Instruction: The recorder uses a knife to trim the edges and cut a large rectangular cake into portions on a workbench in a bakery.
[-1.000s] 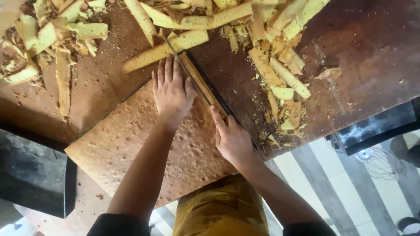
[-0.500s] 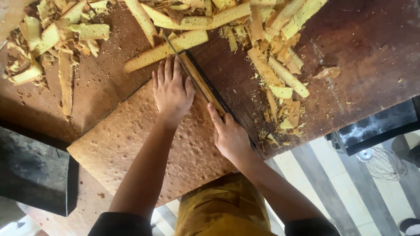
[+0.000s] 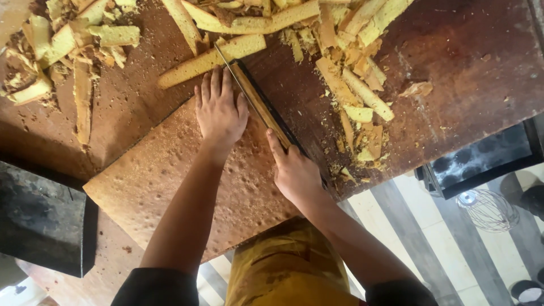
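A large brown sheet of sponge cake point(image 3: 153, 175) lies flat on a dark wooden table point(image 3: 464, 85). My left hand point(image 3: 218, 110) presses flat on the cake's far corner, fingers spread. My right hand point(image 3: 294, 173) grips the handle of a long knife point(image 3: 255, 96) whose blade runs along the cake's right edge, forefinger stretched along it. A trimmed yellow strip point(image 3: 212, 59) lies just beyond the knife tip.
Heaps of yellow cake trimmings point(image 3: 351, 68) cover the table's far side, more trimmings point(image 3: 62, 45) at far left. A dark tray point(image 3: 39, 221) sits at left. Below the table edge: striped floor, a black crate point(image 3: 481, 161), a wire whisk point(image 3: 487, 209).
My right hand and the knife have shifted slightly along the cake's edge. The left hand stays pressed on the cake.
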